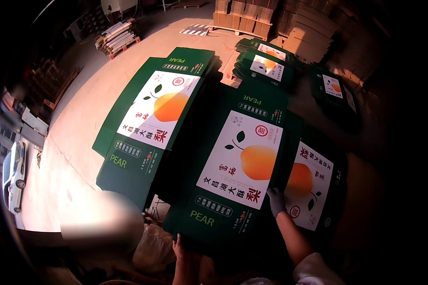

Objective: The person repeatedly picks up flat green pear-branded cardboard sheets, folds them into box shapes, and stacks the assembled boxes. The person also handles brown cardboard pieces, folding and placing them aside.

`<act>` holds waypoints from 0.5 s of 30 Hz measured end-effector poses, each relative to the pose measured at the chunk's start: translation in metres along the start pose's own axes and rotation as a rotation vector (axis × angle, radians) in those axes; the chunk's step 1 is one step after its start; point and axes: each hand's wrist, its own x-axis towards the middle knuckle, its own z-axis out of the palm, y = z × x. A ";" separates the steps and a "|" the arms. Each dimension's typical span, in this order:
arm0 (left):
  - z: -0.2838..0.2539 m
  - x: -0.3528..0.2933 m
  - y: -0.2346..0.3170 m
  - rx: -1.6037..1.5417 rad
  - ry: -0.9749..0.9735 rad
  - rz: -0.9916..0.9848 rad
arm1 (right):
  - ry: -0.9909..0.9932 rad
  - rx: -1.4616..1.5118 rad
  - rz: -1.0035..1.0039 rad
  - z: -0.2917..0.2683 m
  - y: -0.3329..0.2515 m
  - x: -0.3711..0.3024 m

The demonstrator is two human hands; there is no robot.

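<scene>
A flat green cardboard box blank (214,142) with a white panel and an orange-yellow pear picture lies in front of me, tilted away to the upper right. My left hand (178,248), bare, grips its near left corner, with the thumb up at the edge and the other fingers mostly hidden. On the blank's right side, my right hand (277,203) in a dark grey glove is closed at the edge; its fingertips are hard to make out. Beneath and to the right, another printed blank (309,183) faces the other way.
To the left, more green blanks (150,111) lie in a stack. Further printed cartons (266,66) and a dark pile (333,88) stand beyond. Brown cardboard stacks (242,19) rest on pallets at the back. A plastic bag (153,247) sits near my left hand, and a car (14,175) is outside.
</scene>
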 end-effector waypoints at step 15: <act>0.179 -0.042 -0.071 1.187 -0.411 0.747 | 0.332 -0.335 0.140 -0.437 0.153 -0.105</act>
